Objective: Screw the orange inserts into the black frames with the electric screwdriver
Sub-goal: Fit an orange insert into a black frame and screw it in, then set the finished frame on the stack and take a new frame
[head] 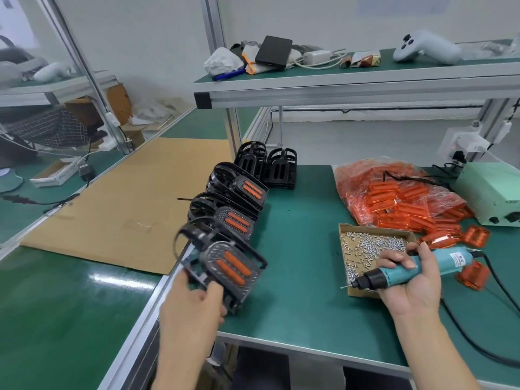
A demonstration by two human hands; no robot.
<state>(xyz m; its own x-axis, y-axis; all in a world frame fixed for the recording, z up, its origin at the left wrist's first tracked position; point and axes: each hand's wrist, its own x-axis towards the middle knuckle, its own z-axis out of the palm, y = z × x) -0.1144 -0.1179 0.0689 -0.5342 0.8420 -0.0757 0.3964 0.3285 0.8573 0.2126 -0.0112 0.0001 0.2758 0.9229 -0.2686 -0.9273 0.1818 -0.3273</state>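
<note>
While the left hand [194,302] grips a black frame [225,266] by its near corner and holds it lifted over the left edge of the green desk [298,277], at about 7 o'clock in the view, two orange inserts [233,268] are sitting in the slots of this frame. The right hand [408,280], at about 4 o'clock, is closed around the teal electric screwdriver [402,270], whose black tip points to the left with a small screw on the bit. Just behind this tip lies a cardboard tray [374,249] with many silver screws. At about 2 o'clock a clear bag [394,192] holds loose orange inserts, and some lie on the desk beside it. Toward 11 o'clock from the held frame, more frames with inserts [239,201] lean in a row, and behind them stand empty frames [267,164]. A pale green box [492,192] is at 3 o'clock.
</note>
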